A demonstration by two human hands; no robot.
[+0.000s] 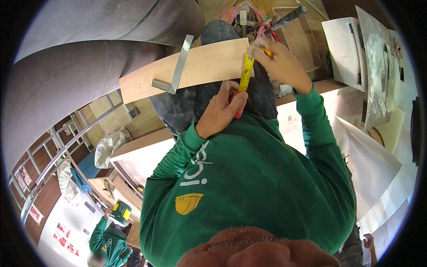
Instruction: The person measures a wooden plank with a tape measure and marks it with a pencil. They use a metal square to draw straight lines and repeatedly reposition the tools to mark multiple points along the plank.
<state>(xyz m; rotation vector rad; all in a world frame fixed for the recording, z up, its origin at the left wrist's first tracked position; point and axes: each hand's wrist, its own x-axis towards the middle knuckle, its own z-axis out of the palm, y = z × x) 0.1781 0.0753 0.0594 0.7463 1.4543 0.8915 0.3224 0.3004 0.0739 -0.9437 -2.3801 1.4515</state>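
Note:
A light wooden board (209,60) lies across my knees, with thin lines drawn across it. My left hand (223,108) is closed around a red-cased tape measure (239,110) at the board's near edge. Its yellow blade stretches away over the right end of the board. Beyond the blade's far end, my right hand (281,63) grips an orange pencil (267,51) at the board's right edge; its fingertips are slightly blurred. A metal try square (181,66) rests on the board left of the tape, its stock against the near edge.
Past my knees is a pink bag (229,14) of tools, with a black-handled tool (287,20) sticking up. Large dark rounded shapes (89,66) fill the upper left. A metal ladder (58,153) stands left. At lower left, another person (109,240) holds a green bucket (120,212).

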